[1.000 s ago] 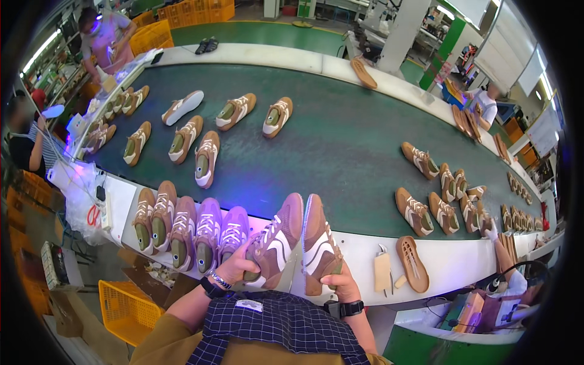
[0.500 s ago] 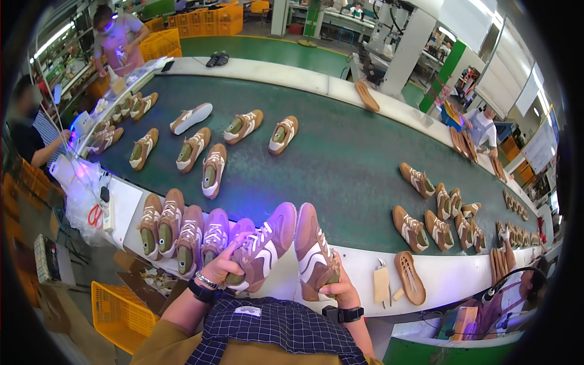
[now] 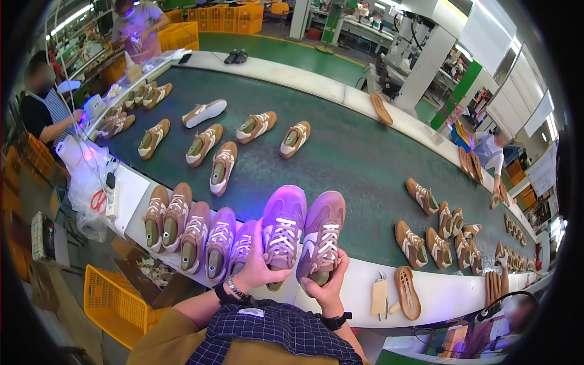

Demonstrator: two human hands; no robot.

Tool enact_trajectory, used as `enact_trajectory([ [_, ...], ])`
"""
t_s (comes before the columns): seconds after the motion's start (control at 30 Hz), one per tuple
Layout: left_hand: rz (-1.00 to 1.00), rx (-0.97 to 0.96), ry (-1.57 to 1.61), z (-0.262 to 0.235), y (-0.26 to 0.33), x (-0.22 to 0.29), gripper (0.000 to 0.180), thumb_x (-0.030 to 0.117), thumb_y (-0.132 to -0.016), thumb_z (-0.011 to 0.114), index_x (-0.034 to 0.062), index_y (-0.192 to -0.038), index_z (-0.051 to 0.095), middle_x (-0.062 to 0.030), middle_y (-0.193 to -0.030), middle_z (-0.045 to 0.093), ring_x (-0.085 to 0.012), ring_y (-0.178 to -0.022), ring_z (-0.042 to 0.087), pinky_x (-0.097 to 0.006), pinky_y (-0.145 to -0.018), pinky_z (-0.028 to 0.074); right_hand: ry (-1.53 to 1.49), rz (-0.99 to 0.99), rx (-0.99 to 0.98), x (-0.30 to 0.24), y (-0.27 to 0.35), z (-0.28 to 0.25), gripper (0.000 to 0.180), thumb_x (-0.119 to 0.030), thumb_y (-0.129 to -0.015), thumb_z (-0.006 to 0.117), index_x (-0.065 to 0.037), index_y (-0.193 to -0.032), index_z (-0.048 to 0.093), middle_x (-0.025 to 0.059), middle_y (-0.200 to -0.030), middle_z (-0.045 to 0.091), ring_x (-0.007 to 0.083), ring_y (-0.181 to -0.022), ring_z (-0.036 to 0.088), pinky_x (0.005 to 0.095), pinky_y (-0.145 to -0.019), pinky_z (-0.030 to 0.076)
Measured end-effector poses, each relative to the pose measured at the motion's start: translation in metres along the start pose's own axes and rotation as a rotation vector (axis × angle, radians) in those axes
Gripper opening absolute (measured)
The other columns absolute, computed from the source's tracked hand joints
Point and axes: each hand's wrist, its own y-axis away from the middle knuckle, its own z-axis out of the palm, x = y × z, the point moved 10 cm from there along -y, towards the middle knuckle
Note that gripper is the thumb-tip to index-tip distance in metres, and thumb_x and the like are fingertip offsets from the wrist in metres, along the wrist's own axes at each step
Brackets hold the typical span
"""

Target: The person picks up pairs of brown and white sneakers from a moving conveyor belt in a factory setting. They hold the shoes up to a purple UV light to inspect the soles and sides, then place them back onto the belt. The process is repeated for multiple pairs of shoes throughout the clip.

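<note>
Side by side in front of me are two brown sneakers with white laces and white side stripes, toes pointing away. My left hand [image 3: 254, 269] grips the left sneaker [image 3: 283, 222] around its heel and side. The right sneaker [image 3: 322, 234] is held at the heel by my right hand [image 3: 331, 287], thumb near the opening. Purple light tints both uppers, and their soles are hidden. Just left of my left hand, a row of similar sneakers [image 3: 196, 234] with green shoe lasts inside stands on the white ledge [image 3: 137, 210].
Beyond the ledge lies a green conveyor belt [image 3: 340, 182] carrying several more sneakers [image 3: 224, 167]. To my right are a brown sole [image 3: 407, 293] and a beige block with tools [image 3: 379, 297]. A yellow crate [image 3: 115, 307] stands low at left. Co-workers sit around the belt.
Both sneakers have turned from showing their sides to laces up, and now sit closer together. My hands have moved slightly right and nearer each other. The whole view has shifted a little.
</note>
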Motion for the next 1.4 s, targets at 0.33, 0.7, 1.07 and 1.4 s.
enact_trajectory([
  [0.33,-0.204,-0.011,0.689,0.008,-0.009,-0.007,0.084,0.032,-0.087,0.059,0.0029,-0.145,0.006,-0.0141,-0.142,0.029,-0.0224,-0.131,0.031,-0.036,-0.108,0.025,-0.358,-0.061,0.27,-0.004,-0.005,-0.016,0.085,-0.057,-0.074,0.065,-0.004,-0.128,0.026,0.0136,-0.124,0.042,0.0252,-0.112,0.048,0.0393,-0.095,0.042],
  [0.7,-0.472,-0.14,0.975,0.024,0.009,-0.048,0.061,0.018,-0.089,0.055,0.0057,-0.141,0.025,-0.0104,-0.132,0.044,-0.0217,-0.122,0.045,-0.037,-0.104,0.035,-0.608,0.305,0.252,0.039,0.006,-0.022,0.045,-0.037,-0.095,0.033,-0.006,-0.124,0.046,0.01,-0.112,0.058,0.022,-0.101,0.058,0.037,-0.089,0.047],
  [1.07,-0.684,-0.224,1.057,0.022,0.023,-0.054,0.059,0.016,-0.091,0.051,0.0069,-0.141,0.022,-0.0131,-0.135,0.042,-0.0241,-0.124,0.043,-0.04,-0.107,0.032,-0.868,0.524,-0.025,0.04,0.009,-0.009,0.057,-0.024,-0.086,0.045,-0.006,-0.139,0.03,0.0138,-0.132,0.046,0.0281,-0.12,0.046,0.0429,-0.101,0.037],
  [1.4,-0.479,0.143,1.226,-0.008,-0.013,-0.052,0.045,0.003,-0.087,0.049,0.0021,-0.131,0.038,-0.011,-0.126,0.05,-0.0256,-0.118,0.049,-0.041,-0.104,0.036,-0.833,0.343,0.174,0.031,-0.019,-0.057,0.057,-0.011,-0.077,0.058,0.003,-0.129,0.039,0.0175,-0.125,0.051,0.0303,-0.118,0.048,0.0424,-0.105,0.035],
])
